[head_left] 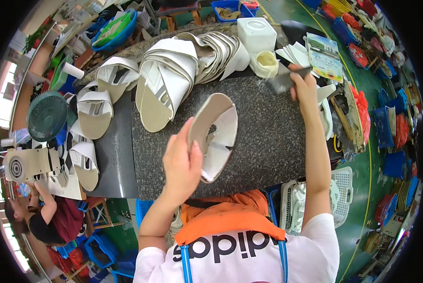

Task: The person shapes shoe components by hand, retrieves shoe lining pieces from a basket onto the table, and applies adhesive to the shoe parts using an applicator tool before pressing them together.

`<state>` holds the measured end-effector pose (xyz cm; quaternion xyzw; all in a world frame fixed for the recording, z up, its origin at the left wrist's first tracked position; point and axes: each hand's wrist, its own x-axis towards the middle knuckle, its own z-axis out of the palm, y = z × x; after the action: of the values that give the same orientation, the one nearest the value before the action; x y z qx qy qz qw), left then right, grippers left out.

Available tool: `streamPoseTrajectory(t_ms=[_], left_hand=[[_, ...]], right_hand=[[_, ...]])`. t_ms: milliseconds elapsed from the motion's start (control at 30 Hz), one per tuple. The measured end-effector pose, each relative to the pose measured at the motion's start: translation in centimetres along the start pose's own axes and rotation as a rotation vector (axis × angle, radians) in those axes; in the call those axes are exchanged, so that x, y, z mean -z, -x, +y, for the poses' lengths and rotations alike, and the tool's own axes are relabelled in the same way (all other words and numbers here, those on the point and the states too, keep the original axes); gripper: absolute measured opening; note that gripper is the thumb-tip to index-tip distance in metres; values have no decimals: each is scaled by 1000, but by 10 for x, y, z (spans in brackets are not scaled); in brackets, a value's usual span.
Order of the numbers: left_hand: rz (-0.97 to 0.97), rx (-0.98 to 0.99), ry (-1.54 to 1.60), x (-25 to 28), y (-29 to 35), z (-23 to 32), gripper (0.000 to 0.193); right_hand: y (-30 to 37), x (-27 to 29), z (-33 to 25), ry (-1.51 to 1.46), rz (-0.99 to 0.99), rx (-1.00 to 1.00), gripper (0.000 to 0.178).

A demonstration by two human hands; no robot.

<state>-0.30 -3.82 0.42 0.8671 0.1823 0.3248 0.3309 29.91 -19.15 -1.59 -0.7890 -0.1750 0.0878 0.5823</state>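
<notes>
My left hand [182, 160] holds a beige and white shoe upper [222, 141] by its left edge, with the hollow white inner side turned partly up. It is tilted over the dark speckled stone slab [263, 141]. At the far right of the slab, my right hand [304, 87] is closed round a dark flat tool [283, 81], smeared by motion; I cannot make out its exact kind. Just beyond the tool stands a small cream pot [266, 64] with a yellowish rim. A thick stack of white uppers [169, 70] lies at the slab's far side.
More uppers [94, 113] line the left side. A white plastic canister [257, 35] and a printed picture sheet [324, 56] stand at the back. A green fan [47, 115] and a seated person [48, 214] are at left. White baskets [341, 195] stand below right.
</notes>
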Motion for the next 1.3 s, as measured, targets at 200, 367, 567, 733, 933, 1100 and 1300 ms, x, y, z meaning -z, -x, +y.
streamPoseTrajectory(t_ms=[200,367,567,733,933,1100,1300], left_hand=[[-135,-78,46,-12,2,12,45],[-103,-82,10,-18,-1,-6,44],[-122,-4,100,-26,-50,-28,38],[-240,40,114,-47,-124,-37,33],[-351,10,6,-60,-145,-71,32],[-241,142,132,-1,-80,-44,31],[482,398,535,100,6,-98,28]], right_hand=[[121,-60,-14,273,-625,540,21],[126,-72,-12,220,-909,829,24],[102,-78,-14,446,-838,778,26],[60,-87,3,382,-720,643,27],[44,-98,8,435,-465,820,29],[49,-44,-7,142,-881,449,19],[48,4,15,-155,-385,-52,19]])
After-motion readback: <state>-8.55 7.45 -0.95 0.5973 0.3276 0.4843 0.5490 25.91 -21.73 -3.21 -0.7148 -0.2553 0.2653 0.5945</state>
